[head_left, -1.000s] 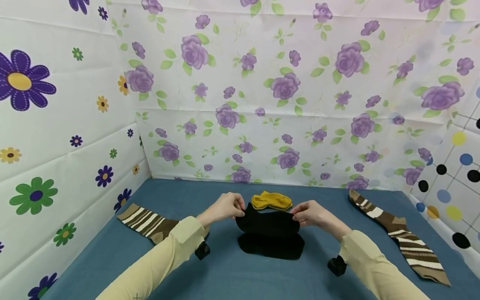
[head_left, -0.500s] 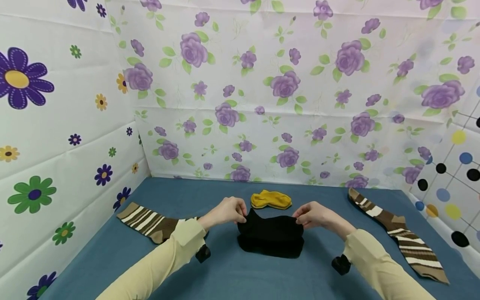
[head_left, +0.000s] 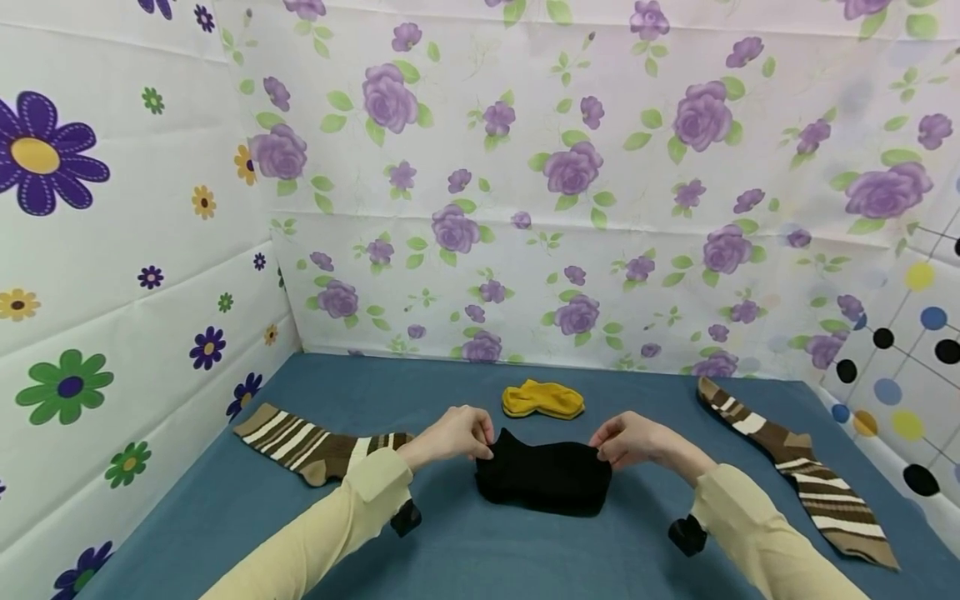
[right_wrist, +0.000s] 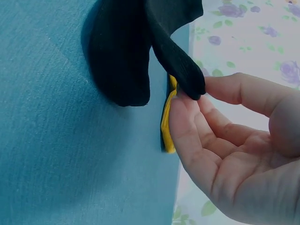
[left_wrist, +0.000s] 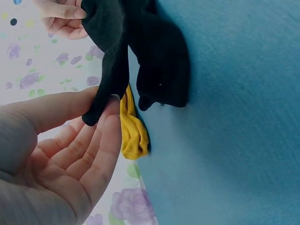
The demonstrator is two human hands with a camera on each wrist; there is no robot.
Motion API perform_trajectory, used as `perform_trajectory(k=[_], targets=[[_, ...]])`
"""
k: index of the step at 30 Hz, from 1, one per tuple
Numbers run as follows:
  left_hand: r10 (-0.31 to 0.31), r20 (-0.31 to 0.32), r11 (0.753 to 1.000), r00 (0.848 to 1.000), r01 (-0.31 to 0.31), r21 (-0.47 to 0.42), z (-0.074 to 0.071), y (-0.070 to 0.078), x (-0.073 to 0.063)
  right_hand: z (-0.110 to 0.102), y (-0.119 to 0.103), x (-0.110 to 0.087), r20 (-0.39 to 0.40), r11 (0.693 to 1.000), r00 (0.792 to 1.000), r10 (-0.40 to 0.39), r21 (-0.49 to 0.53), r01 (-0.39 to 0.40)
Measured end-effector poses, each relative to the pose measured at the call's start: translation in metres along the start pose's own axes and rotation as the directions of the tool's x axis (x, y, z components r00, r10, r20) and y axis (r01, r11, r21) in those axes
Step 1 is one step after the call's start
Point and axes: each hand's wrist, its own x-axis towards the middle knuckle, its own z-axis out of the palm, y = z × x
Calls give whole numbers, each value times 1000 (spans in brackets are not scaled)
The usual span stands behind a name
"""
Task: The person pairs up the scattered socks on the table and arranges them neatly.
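Compared with a second ago, the raised black ankle sock [head_left: 553, 457] has come down and now nearly covers the other black sock [left_wrist: 166, 61], which lies on the blue cloth [head_left: 450, 550]; the wrist views show a gap between their ends. The left hand [head_left: 456, 433] and right hand [head_left: 633, 440] each pinch one end between thumb and fingers, as before. The folded yellow socks [head_left: 543, 400] have stayed behind, and the hands no longer flank them so closely.
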Motion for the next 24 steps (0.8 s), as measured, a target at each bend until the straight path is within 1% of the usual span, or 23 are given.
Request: perform_trajectory(k=[7, 14, 24], targets=[[-6, 7, 1000, 1000, 6, 12, 3, -3, -1, 2, 1, -1, 13, 1000, 1000, 11, -11, -11], [-12, 16, 1000, 1000, 12, 16, 6, -5, -1, 4, 4, -3, 8, 999, 1000, 29, -21, -29], [-20, 16, 999, 1000, 20, 29, 10, -10, -3, 9, 10, -3, 14, 999, 1000, 26, -37, -26]])
